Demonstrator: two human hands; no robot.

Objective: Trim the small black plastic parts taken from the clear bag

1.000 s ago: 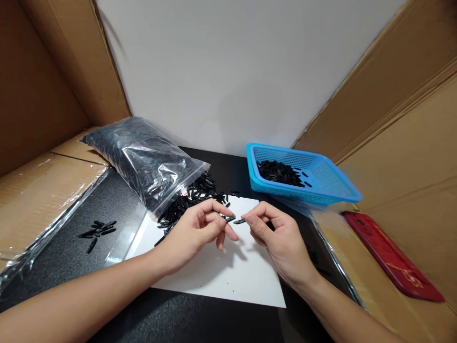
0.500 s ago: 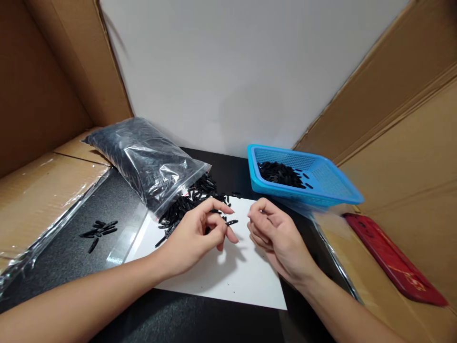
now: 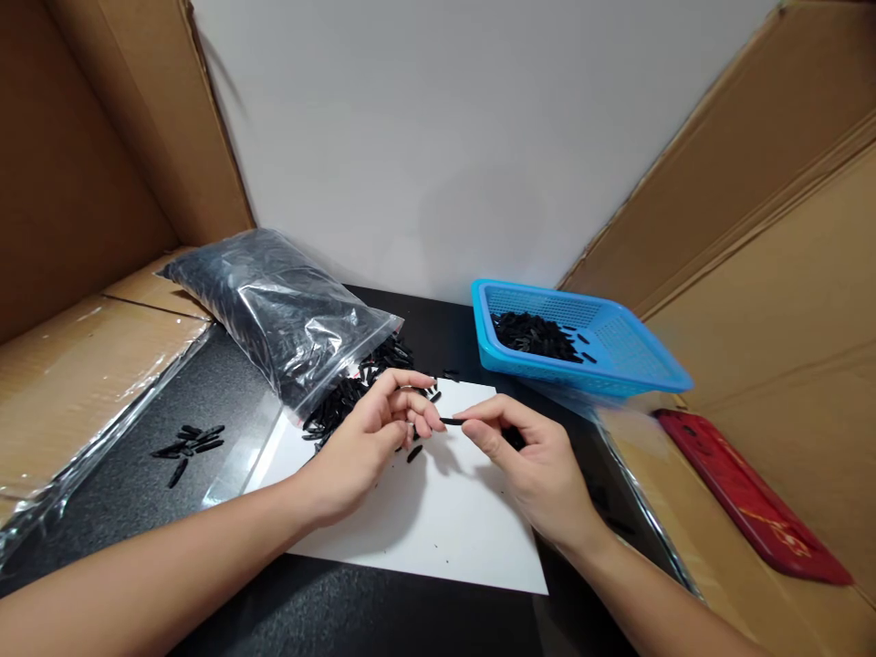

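Note:
In the head view, my right hand (image 3: 537,465) pinches one end of a slim black piece (image 3: 452,421), small and elongated, between thumb and forefinger. Its other end meets the fingertips of my left hand (image 3: 373,447), whose fingers are bent and spread, with the thumb apart from them. Both hands are above a sheet of white paper (image 3: 438,538). Another black piece (image 3: 414,453) shows just below my left fingers. Behind the left hand, a heap of similar black pieces (image 3: 338,401) spills at the mouth of a clear plastic bag (image 3: 274,310). A dark patch under my right fingers is unclear.
A blue plastic basket (image 3: 589,370) with many black pieces stands at the back right. Several more pieces (image 3: 188,443) lie on the black tabletop (image 3: 233,392) at left. A red phone-shaped object (image 3: 753,497) rests on cardboard at right. Cardboard walls (image 3: 766,201) flank both sides.
My right hand has moved slightly left and gone from curled fingers to a pinch on the slim black piece by my left fingertips. My left hand has shifted a little left.

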